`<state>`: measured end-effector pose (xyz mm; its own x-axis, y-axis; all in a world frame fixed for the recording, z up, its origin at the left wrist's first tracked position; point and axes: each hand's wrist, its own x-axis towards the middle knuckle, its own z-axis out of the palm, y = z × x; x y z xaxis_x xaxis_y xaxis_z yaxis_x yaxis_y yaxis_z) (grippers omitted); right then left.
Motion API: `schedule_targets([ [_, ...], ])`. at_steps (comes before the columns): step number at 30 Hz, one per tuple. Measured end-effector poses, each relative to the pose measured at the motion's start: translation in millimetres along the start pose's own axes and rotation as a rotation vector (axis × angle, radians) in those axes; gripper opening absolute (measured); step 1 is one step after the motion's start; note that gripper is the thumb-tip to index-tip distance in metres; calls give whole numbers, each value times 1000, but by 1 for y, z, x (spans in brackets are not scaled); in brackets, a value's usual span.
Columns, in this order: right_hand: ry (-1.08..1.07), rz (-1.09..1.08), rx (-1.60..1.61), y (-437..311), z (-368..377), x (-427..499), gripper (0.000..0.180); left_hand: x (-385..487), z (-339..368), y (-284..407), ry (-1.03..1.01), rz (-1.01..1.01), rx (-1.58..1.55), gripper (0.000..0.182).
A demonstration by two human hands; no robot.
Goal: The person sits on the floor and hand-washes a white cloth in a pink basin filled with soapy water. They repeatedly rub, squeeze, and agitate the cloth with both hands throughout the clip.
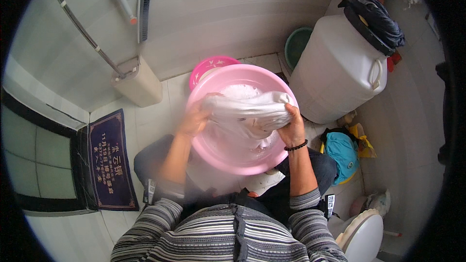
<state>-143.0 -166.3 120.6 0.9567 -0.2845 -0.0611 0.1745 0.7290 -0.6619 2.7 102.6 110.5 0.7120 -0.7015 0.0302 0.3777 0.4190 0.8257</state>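
Observation:
A wet white cloth, perhaps a garment, is stretched between my two hands over a pink plastic basin. Its lower folds hang into soapy water with suds. My left hand grips the cloth's left end; this side of the picture is a little blurred. At the right end, my right hand holds the bunched cloth with the thumb on top, a dark beaded bracelet on the wrist.
Behind the basin lies a bright pink bowl. A large white plastic barrel and a green basin stand back right. A beige bin and a dark mat with writing are at left; a blue cloth item lies at right.

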Motion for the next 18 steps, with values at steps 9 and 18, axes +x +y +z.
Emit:
schedule_targets([
  [9, -228, -590, -1289, 118, 102, -54, 33, 30, 16, -73, 74, -471, -500, 60],
  [18, 361, -417, -1220, 104, 88, 4, 32, 40, -19, -148, 210, -233, -349, 44],
])
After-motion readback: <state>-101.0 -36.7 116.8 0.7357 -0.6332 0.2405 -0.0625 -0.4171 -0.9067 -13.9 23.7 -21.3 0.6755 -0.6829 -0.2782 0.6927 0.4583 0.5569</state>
